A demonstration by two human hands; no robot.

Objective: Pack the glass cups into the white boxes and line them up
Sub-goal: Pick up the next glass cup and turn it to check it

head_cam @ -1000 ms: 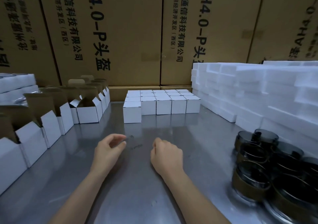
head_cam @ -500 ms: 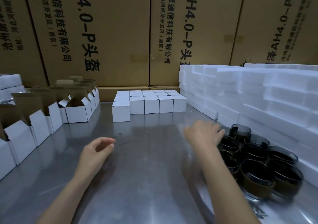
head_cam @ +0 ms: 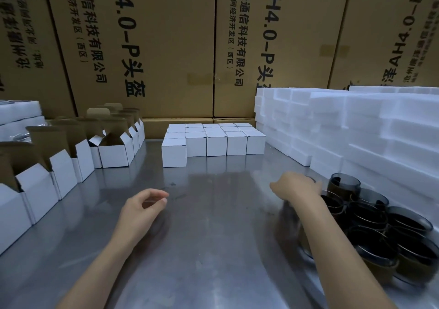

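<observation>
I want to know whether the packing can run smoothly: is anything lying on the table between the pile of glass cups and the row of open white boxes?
Nothing visible does. Between the glass cups and the open white boxes lies bare metal table, with only the left hand hovering over it.

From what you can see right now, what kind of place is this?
Probably a packing station in a warehouse or small factory: large printed cardboard cartons stacked behind a metal table, rows of closed white boxes, and foam blocks.
</observation>
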